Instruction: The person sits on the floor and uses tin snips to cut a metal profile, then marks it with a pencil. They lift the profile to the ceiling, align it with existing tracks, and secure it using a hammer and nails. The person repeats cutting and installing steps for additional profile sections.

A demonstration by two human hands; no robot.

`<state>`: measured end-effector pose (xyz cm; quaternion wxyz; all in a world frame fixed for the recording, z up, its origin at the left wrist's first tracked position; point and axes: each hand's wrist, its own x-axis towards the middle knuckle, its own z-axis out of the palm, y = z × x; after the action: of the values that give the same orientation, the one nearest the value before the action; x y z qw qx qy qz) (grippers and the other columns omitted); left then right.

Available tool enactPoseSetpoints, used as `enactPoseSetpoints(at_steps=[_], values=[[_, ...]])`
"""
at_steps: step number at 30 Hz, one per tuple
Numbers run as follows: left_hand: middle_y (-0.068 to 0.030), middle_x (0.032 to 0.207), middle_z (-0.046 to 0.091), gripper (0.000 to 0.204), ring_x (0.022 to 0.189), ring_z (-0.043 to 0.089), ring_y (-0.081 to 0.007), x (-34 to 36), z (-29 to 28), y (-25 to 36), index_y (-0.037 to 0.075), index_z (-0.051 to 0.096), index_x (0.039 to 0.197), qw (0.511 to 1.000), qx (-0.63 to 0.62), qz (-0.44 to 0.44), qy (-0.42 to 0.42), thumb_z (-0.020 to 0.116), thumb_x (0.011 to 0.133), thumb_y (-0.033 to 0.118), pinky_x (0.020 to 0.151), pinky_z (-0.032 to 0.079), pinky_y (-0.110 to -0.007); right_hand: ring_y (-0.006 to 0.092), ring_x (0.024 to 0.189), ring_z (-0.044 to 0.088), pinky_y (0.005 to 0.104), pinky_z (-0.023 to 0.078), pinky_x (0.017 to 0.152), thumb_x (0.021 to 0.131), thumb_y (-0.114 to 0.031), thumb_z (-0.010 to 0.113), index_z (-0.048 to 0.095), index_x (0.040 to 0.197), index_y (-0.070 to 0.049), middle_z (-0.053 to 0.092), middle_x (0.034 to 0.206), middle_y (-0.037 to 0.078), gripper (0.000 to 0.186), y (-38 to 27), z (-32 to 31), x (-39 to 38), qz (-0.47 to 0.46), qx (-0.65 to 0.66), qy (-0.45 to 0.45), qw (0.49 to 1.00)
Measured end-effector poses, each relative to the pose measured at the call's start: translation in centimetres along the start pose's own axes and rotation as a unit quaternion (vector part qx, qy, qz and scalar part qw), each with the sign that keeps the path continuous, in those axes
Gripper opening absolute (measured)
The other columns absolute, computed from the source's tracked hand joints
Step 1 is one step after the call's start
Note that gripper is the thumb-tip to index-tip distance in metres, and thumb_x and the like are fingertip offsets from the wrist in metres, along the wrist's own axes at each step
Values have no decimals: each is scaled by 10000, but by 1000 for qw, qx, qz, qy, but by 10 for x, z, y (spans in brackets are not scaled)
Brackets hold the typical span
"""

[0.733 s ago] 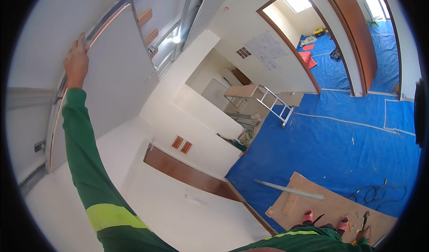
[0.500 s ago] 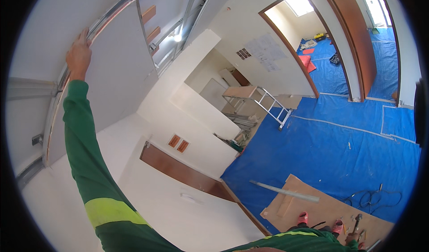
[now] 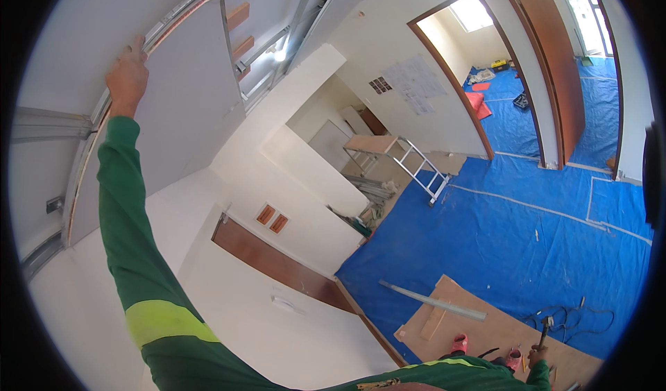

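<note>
Up at the left, my left hand grips the edge of a large grey ceiling board, its fingers hooked over the rim beside a metal channel. Part of the board's edge looks whitish and rough. Low on the right, my right hand is closed round the handle of a hammer, head upward. Below it lies a brown plywood sheet, with a pair of pink shoes and several small tools at its near side.
A long metal strip lies across the plywood. Blue sheeting covers the floor, with a coiled black cable on it. Farther off stand an aluminium work platform and a brown door. Metal framing shows overhead.
My right hand has lifted the hammer slightly and moved it a little left and up. My left hand stays at the board's edge. The whole view has shifted a little.
</note>
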<state>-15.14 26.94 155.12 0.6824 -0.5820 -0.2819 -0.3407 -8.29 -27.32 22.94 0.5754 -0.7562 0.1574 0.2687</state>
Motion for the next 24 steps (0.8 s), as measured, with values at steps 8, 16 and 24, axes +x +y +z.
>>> enactPoseSetpoints(at_steps=[8,16,24], values=[[-231,1277,741,568,1146,706,-488,43,-4,-28,182,524,1567,997,-50,37,-56,611,1051,406,973,553,-591,224,614,667,383,554,549,884,47,642,653,1101,2,689,912,126,221,-13,-1,15,-77,55,-18,995],[-318,1238,732,640,1183,688,-494,40,0,-46,33,570,1528,988,-101,89,-79,586,1037,443,1045,516,-564,217,783,667,412,537,736,962,-53,709,791,1128,-18,736,872,148,189,-500,152,-100,-442,28,-193,876],[-218,1351,728,594,1257,659,-466,18,11,-45,45,597,1520,991,-82,104,-6,559,1056,414,1083,509,-535,413,1015,727,461,565,903,1071,-158,665,719,1306,-27,750,1085,234,274,-947,243,-362,-828,281,-120,470]])
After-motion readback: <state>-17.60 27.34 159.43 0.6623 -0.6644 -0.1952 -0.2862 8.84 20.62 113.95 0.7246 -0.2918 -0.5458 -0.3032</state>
